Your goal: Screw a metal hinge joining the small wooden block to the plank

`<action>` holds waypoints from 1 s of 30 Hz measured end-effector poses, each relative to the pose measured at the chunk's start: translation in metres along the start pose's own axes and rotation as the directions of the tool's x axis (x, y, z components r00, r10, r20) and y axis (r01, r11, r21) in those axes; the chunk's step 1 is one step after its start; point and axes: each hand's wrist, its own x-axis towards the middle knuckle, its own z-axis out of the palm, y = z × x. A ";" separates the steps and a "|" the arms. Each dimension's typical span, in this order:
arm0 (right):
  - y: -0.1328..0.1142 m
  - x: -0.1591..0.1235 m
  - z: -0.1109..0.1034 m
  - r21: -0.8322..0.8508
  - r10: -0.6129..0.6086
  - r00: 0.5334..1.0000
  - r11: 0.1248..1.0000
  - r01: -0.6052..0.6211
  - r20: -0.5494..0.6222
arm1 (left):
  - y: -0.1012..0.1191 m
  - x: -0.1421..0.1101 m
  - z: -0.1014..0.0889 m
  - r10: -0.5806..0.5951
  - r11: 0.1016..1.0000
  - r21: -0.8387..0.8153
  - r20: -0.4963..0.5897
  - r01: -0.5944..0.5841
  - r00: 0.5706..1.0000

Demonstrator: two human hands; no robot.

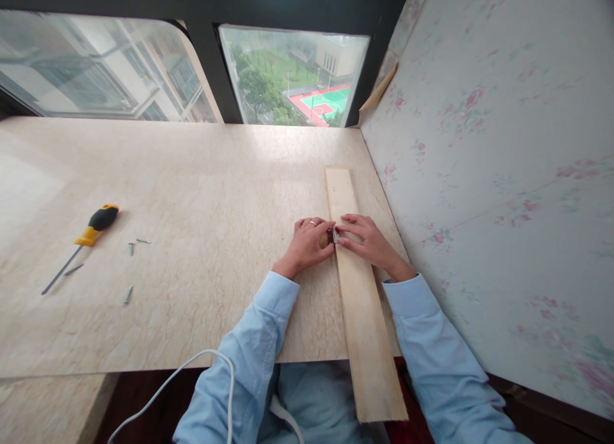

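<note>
A long pale wooden plank [357,290] lies lengthwise, its near end sticking out past the front edge of the windowsill. At the plank's left edge sits a small metal piece [334,235] that looks like a hinge, part silvery and part dark. My left hand [309,242], with a ring on one finger, pinches it from the left between thumb and fingers. From the right, my right hand [364,239] rests over the plank, and its thumb and fingertips close in on the same piece. Fingers partly cover the metal piece, so its full shape is hidden.
On the left of the stone-patterned sill [215,194] lies a yellow and black screwdriver [91,233] with several loose screws [128,295] near it. A floral wall [480,175] bounds the right side, and windows [297,73] stand behind. A white cable [192,357] crosses my left sleeve.
</note>
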 end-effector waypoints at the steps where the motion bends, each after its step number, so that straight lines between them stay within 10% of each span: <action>1: -0.001 0.000 0.000 -0.002 0.002 1.000 1.000 -0.002 -0.003 | 0.000 -0.001 0.000 0.004 1.000 -0.001 0.005 -0.004 1.000; 30: -0.005 0.001 0.001 -0.018 0.013 1.000 1.000 -0.014 -0.021 | -0.013 -0.009 -0.003 0.034 0.998 -0.059 0.037 -0.032 0.999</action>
